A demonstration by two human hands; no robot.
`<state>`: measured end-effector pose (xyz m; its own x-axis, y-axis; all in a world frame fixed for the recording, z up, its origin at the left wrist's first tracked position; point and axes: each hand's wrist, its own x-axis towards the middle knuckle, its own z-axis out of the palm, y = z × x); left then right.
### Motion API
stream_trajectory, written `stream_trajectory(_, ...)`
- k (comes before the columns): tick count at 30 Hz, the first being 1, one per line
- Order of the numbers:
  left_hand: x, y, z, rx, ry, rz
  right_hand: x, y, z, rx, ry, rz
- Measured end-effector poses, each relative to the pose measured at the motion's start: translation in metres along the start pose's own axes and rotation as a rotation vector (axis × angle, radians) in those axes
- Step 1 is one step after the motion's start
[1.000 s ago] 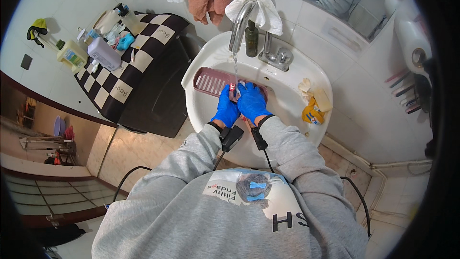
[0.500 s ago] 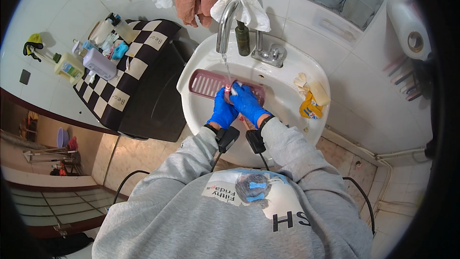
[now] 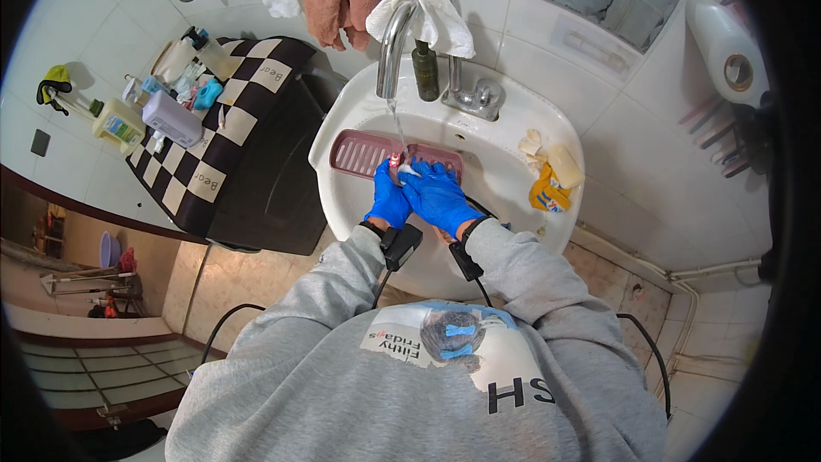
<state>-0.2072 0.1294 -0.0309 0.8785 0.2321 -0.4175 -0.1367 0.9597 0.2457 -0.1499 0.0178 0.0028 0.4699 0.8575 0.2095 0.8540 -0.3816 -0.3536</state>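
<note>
Both hands wear blue gloves and meet under a thin stream of water from the chrome faucet [image 3: 395, 56]. My left hand [image 3: 389, 201] is closed around a small red-and-white object [image 3: 394, 161], whose kind I cannot make out. My right hand [image 3: 438, 198] lies across it from the right, fingers bent, with a small white soft-looking piece [image 3: 408, 170] at its fingertips. Behind the hands, a pink slotted tray [image 3: 361, 153] rests in the white sink [image 3: 513, 192]; its middle is partly hidden by the gloves.
On the sink's right rim lie a pale soap bar [image 3: 564, 166] and a yellow wrapper [image 3: 547, 189]. A dark green bottle [image 3: 426, 73] stands behind the faucet, which has a white cloth [image 3: 432, 17] over it. Several bottles sit on a checkered cover [image 3: 231, 111] at left.
The whole view has shifted slightly to the left. My right hand has turned and lies flatter over the left fingers; the white piece shows lower at its fingertips.
</note>
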Motion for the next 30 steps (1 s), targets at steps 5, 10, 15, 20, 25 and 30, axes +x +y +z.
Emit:
stream_trajectory(5, 0.007, -0.008, 0.008, -0.028, -0.006, 0.102, 0.022, 0.006, -0.011, -0.110, -0.038, 0.128)
stream_trajectory(10, 0.003, -0.010, 0.012, 0.014, 0.037, 0.211, 0.025, 0.020, -0.019, -0.233, -0.116, 0.095)
stream_trajectory(15, 0.001, 0.003, 0.017, 0.087, 0.007, 0.296, 0.014, 0.039, -0.013, -0.306, -0.091, 0.175)
stream_trajectory(20, 0.003, 0.005, 0.018, 0.116, -0.007, 0.318, 0.012, 0.034, 0.005, -0.102, -0.014, 0.231)
stream_trajectory(25, 0.000, 0.013, 0.015, 0.068, -0.030, 0.316, -0.002, 0.005, 0.012, 0.143, 0.157, 0.062)
stream_trajectory(30, -0.002, 0.002, 0.015, -0.009, -0.089, 0.152, 0.024, 0.003, 0.005, 0.237, 0.191, 0.098)
